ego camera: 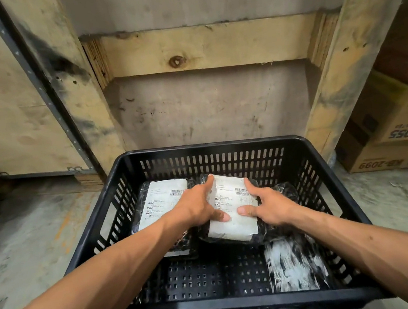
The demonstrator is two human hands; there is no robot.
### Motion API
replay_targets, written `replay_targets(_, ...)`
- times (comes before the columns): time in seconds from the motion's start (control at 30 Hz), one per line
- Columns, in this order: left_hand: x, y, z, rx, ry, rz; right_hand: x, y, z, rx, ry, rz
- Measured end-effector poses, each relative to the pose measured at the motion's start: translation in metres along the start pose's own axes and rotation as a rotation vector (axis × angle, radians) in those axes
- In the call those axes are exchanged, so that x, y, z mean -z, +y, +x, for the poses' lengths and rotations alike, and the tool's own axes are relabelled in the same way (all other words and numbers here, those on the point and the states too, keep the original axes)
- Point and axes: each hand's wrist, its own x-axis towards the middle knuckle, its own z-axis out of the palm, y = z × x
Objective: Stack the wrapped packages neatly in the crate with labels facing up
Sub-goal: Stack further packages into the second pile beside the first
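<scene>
A black slotted plastic crate stands on the floor in front of me. Inside, a wrapped package with a white label facing up lies in the middle. My left hand grips its left edge and my right hand grips its right edge, thumbs on top. A second labelled package lies to its left, label up, partly under my left forearm. A third package in crinkled black-and-white wrap lies at the crate's near right; no label shows on it.
The crate's near-left floor is bare perforated plastic. Wooden crates and planks rise behind. Cardboard boxes stand at the right. Concrete floor surrounds the crate.
</scene>
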Motion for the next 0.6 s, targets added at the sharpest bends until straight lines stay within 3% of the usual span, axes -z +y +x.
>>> replay_targets(0.17,-0.003,0.002,0.013,0.055,0.055,-0.063,0.002,0.003,0.010,-0.042,0.015,-0.004)
replay_targets(0.3,-0.001,-0.011,0.021,0.044,0.034,-0.398,0.003,0.006,0.011,-0.025,0.035,0.014)
replay_targets(0.6,-0.005,-0.033,0.012,-0.162,0.098,-0.659,0.025,0.008,-0.010,0.135,0.017,0.071)
